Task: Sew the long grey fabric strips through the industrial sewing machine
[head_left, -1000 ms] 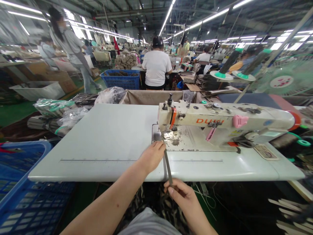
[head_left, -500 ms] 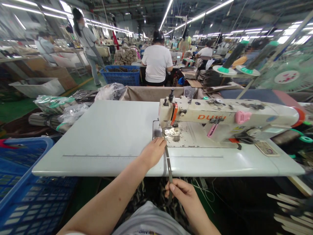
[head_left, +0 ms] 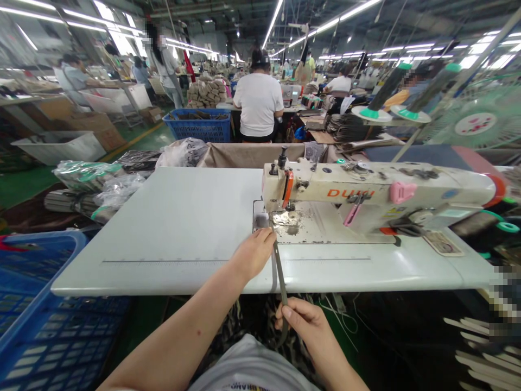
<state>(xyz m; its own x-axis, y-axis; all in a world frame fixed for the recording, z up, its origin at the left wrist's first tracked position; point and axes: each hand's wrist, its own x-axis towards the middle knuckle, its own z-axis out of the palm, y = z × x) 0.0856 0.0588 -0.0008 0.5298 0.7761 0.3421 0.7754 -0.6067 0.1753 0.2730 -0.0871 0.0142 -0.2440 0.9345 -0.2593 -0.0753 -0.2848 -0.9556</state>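
Note:
A cream sewing machine [head_left: 366,195] stands on a white table [head_left: 171,228]. A narrow grey strap [head_left: 279,271] runs from under the machine's needle toward me and over the table's front edge. My left hand [head_left: 254,252] rests on the table just in front of the needle, fingers curled down on the strap's upper end. My right hand [head_left: 303,320] is below the table edge, pinching the strap's lower part between thumb and fingers. The strap's tail hangs in a loop under that hand.
A blue plastic crate [head_left: 44,320] stands at my lower left. Plastic-wrapped bundles [head_left: 93,184] lie beyond the table's left side. A person in a white shirt [head_left: 257,106] sits with their back to me; others work farther off. A fan [head_left: 476,125] stands at right.
Both hands have kept their hold on the strap. My view has shifted slightly. A person in the background has walked farther away to the right.

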